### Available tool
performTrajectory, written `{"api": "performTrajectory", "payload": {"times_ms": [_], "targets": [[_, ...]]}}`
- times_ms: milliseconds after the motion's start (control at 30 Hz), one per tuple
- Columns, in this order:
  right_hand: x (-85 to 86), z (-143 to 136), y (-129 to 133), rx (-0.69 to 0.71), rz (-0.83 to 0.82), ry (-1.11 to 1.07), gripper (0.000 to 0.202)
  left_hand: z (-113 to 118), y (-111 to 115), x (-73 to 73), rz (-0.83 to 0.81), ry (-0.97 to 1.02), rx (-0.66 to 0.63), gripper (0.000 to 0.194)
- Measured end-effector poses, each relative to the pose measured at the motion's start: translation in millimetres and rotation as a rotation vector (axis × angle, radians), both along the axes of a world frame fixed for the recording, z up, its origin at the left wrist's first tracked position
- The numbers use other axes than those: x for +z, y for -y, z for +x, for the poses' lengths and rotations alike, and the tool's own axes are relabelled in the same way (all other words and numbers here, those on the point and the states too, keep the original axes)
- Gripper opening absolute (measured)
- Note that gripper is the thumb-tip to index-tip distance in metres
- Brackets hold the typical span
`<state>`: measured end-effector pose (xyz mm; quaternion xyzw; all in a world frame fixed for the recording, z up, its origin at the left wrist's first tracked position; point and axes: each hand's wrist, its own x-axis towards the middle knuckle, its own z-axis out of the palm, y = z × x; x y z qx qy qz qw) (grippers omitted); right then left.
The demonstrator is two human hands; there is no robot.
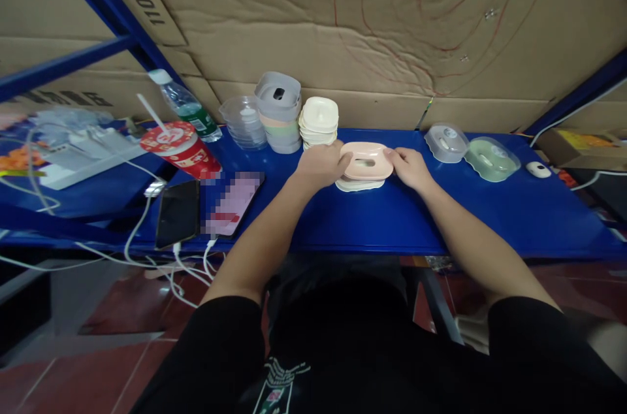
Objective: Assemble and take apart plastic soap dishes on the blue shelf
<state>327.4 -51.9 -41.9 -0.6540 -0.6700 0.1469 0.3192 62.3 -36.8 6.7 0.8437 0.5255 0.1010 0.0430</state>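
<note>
A pink plastic lid [367, 172] with a slot in its middle is held level between both hands. My left hand [321, 162] grips its left edge, thumb on top. My right hand [410, 167] pinches the opposite edge, its fingers closed. Just below the lid lies a cream-coloured piece [360, 186], partly hidden; I cannot tell whether the two touch. Behind my left hand stands a stack of cream lids [321, 115]. Beside that rises a stack of grey, pink and green containers [279, 107], with clear round bowls [245, 123] to its left.
On the right sit a grey lidded box [447, 143], a green one [491, 159] and a small white case [538, 170]. At left are a red cup [181, 149], a water bottle [186, 107], two phones [177, 215], cables and a power strip [91, 156]. Cardboard [274, 15] lines the back.
</note>
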Motion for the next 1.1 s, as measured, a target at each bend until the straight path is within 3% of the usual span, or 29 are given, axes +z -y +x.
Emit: {"api": "performTrajectory", "payload": {"times_ms": [100,167,333,433,533,600,700,833,933,1100], "targets": [[-6.7,1,-6,0.010,-0.161,0.197,0.058,4,-2,-8.3,-0.159,-0.229,-0.036,0.052],[-9.8,1,-9,0.027,-0.200,0.233,0.056,6,-4,-14.0,-0.229,-0.278,-0.056,0.053],[-12.6,5,-10,0.032,-0.164,0.156,0.062,3,-10,-14.5,-0.152,-0.089,-0.009,0.052],[-12.9,7,-10,0.033,-0.118,0.112,0.064,-13,-23,-5.1,0.009,0.128,0.060,0.051],[-13.5,9,-10,0.039,-0.088,0.081,0.064,-44,-43,5.3,0.354,0.495,0.182,0.033],[-14.0,9,-10,0.057,-0.090,0.076,0.063,-70,-56,9.1,0.612,0.665,0.379,0.025],[-14.2,9,-11,0.071,-0.108,0.088,0.063,-102,-71,7.0,0.754,0.776,0.572,0.037],[-12.4,7,-10,0.077,-0.109,0.091,0.062,-121,-81,-7.5,0.565,0.707,0.592,0.049],[-11.1,7,-8,0.086,-0.125,0.082,0.061,-126,-89,-19.1,0.402,0.648,0.627,0.046],[-11.8,8,-8,0.107,-0.120,0.082,0.058,-130,-97,-24.4,0.397,0.675,0.626,0.033]]}}
